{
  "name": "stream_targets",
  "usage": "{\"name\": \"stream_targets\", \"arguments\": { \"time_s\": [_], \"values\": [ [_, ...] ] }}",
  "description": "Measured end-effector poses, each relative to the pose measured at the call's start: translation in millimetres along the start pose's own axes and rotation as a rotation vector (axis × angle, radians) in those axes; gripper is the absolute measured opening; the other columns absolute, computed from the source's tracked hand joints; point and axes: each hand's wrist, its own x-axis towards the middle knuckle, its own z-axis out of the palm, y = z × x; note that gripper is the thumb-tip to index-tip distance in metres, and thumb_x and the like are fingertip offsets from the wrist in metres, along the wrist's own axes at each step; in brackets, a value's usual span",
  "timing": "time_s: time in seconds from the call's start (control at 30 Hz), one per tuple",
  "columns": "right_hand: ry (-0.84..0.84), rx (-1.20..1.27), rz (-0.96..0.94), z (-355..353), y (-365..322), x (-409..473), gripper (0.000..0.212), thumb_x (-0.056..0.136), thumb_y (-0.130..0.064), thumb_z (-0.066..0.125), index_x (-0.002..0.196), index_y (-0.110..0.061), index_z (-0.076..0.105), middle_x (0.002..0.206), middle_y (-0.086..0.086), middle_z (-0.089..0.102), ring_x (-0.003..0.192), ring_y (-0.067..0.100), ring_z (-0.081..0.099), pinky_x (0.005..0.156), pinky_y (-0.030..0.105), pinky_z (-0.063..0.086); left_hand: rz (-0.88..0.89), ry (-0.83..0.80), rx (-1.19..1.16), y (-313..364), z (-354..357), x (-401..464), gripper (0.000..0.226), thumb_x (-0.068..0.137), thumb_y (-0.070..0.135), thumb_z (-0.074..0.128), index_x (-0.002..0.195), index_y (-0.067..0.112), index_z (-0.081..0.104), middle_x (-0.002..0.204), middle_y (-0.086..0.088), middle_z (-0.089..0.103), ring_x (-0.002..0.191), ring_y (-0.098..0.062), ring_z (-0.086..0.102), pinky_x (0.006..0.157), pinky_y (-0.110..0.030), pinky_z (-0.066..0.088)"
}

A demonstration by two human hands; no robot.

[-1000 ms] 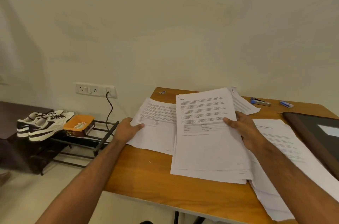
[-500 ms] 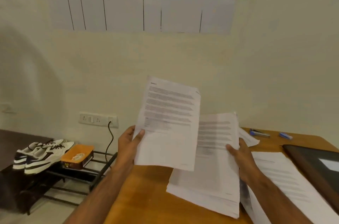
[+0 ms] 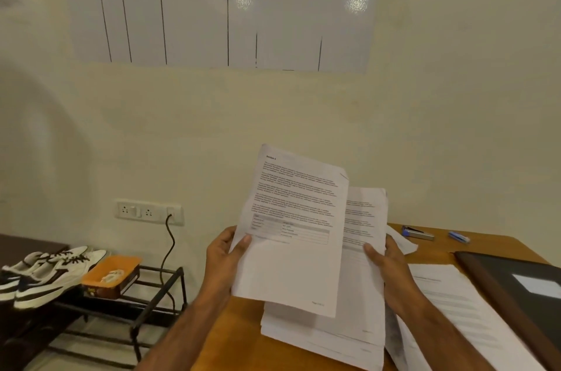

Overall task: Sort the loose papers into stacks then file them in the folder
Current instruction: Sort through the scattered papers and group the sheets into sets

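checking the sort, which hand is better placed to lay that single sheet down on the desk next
Left. The left hand alone grips the single sheet; the right hand is busy holding the thick stack.

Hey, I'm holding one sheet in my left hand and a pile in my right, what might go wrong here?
1. The left hand pinches the single sheet only at its edge, so it may bend or slip free.
2. The right hand holds a thick stack by one side; its lower sheets look fanned and could slide apart.
3. More papers lie on the desk beside the stack, so dropped pages might mix with them.
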Motion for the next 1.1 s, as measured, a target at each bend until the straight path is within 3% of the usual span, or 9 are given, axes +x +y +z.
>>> {"name": "stream_targets", "arguments": {
  "time_s": [0.17,0.23,0.37,0.5,0.6,0.67,0.77,0.97,1.1],
  "values": [
    [-0.081,0.009,0.179,23,20,4,0.031,0.097,0.002,0.060,0.125,-0.009,0.062,0.110,0.007,0.072,0.100,0.027,0.069,0.073,0.035,0.061,-0.078,-0.090,0.282,-14,-14,5,0.035,0.094,0.014,0.065,0.124,0.027,0.053,0.120,-0.004,0.068,0.099,-0.023,0.070,0.082,-0.042,0.060],
    [-0.168,-0.121,0.285,40,39,5,0.030,0.098,0.002,0.056,0.126,-0.006,0.061,0.114,0.009,0.071,0.102,0.028,0.068,0.077,0.037,0.059,-0.175,-0.159,0.458,-20,-24,3,0.043,0.094,0.014,0.059,0.132,0.030,0.044,0.124,-0.006,0.063,0.102,-0.024,0.066,0.088,-0.046,0.057],
    [-0.249,-0.386,0.355,69,59,0,0.043,0.093,0.000,0.060,0.134,-0.010,0.050,0.132,0.009,0.062,0.117,0.029,0.061,0.101,0.047,0.054,-0.224,-0.291,0.817,-23,-36,-3,0.054,0.099,0.014,0.050,0.146,0.024,0.026,0.124,-0.008,0.059,0.100,-0.024,0.061,0.081,-0.035,0.051],
    [-0.371,-0.583,0.338,71,44,-2,0.048,0.093,-0.010,0.066,0.137,-0.010,0.048,0.140,0.007,0.057,0.125,0.030,0.057,0.104,0.046,0.052,-0.095,-0.336,1.358,-21,-29,-1,0.044,0.102,0.042,0.045,0.141,0.023,0.042,0.133,-0.005,0.056,0.108,-0.021,0.057,0.090,-0.035,0.048],
    [-0.388,-0.847,0.253,53,16,6,0.027,0.098,-0.020,0.064,0.121,-0.006,0.060,0.126,0.009,0.066,0.105,0.025,0.067,0.077,0.027,0.058,0.113,-0.223,1.813,-25,-9,13,0.047,0.098,0.060,0.038,0.127,0.026,0.055,0.138,-0.006,0.046,0.126,-0.027,0.046,0.102,-0.048,0.039],
    [-0.287,-1.056,0.087,32,2,22,0.028,0.098,-0.022,0.063,0.119,-0.004,0.063,0.121,0.011,0.067,0.095,0.021,0.064,0.072,0.023,0.051,0.221,-0.249,1.761,-30,14,22,0.042,0.098,0.056,0.041,0.123,0.026,0.057,0.148,-0.005,0.039,0.135,-0.028,0.037,0.106,-0.052,0.034],
    [-0.187,-1.291,-0.020,2,0,55,0.046,0.098,-0.032,0.062,0.139,-0.013,0.052,0.141,0.010,0.053,0.124,0.026,0.052,0.099,0.035,0.046,0.307,-0.416,1.542,-46,57,32,0.027,0.099,0.047,0.047,0.114,0.028,0.060,0.146,0.002,0.045,0.133,-0.021,0.042,0.109,-0.046,0.034],
    [-0.191,-1.509,0.062,-23,29,96,0.083,0.087,-0.070,0.057,0.153,-0.024,0.032,0.164,0.007,0.025,0.150,0.034,0.022,0.121,0.056,0.016,0.235,-0.551,1.344,-81,114,66,0.026,0.099,0.038,0.054,0.122,0.027,0.057,0.141,0.005,0.052,0.126,-0.018,0.051,0.111,-0.044,0.034],
    [-0.178,-1.497,0.146,-47,40,120,0.075,0.091,-0.072,0.048,0.147,-0.024,0.039,0.157,0.009,0.035,0.145,0.034,0.031,0.118,0.053,0.025,0.143,-0.527,1.258,-95,145,119,0.029,0.097,0.030,0.060,0.124,0.021,0.058,0.133,-0.001,0.059,0.109,-0.018,0.060,0.093,-0.032,0.050]
  ]
}}
